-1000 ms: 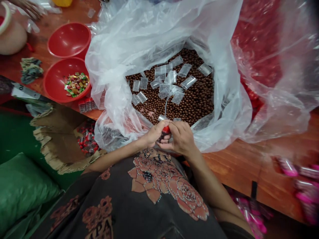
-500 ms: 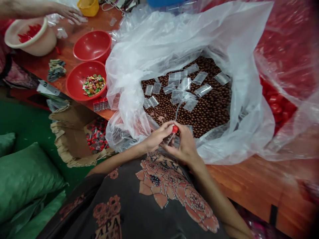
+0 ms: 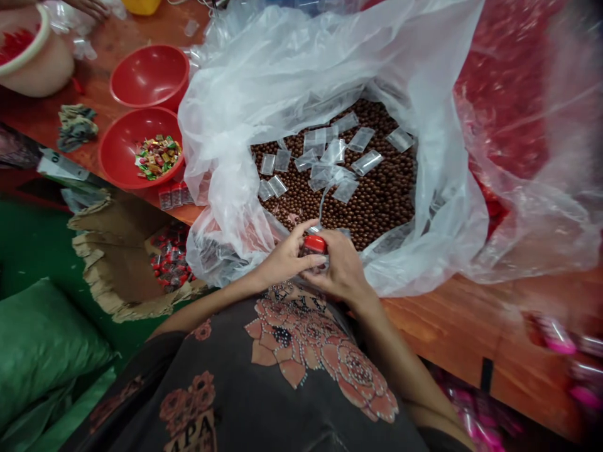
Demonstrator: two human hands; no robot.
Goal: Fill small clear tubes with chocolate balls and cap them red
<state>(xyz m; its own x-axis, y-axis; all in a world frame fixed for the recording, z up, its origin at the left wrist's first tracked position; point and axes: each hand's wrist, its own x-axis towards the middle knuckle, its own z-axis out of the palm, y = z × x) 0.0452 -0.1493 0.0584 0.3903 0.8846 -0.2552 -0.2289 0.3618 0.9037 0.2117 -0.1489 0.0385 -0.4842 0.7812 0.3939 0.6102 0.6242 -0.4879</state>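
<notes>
A small clear container with a red cap (image 3: 315, 243) is held in front of my body by both hands. My left hand (image 3: 293, 256) grips its left side, the thumb lying across the front just under the cap. From the right, my right hand (image 3: 340, 260) wraps round it; the container's lower part is mostly hidden by the fingers. Just beyond them lies a big open plastic bag (image 3: 226, 207) full of brown chocolate balls (image 3: 372, 216). Several clear flat plastic containers (image 3: 333, 152) rest on the balls, with a thin grey strip (image 3: 322, 204) running toward my hands.
Two red bowls (image 3: 151, 74) stand to the left, the nearer holding wrapped sweets (image 3: 159, 156). Below is a torn cardboard box (image 3: 113, 251) with red-capped containers (image 3: 173, 260). A white bucket (image 3: 44, 63) and another person's hand (image 3: 92, 7) are at upper left. Red plastic (image 3: 504, 94) lies right.
The red-capped container has turned in my hands, so its cap now shows broadside. The view has shifted, moving surroundings left in the picture. The other person's hand has drawn back toward the top left.
</notes>
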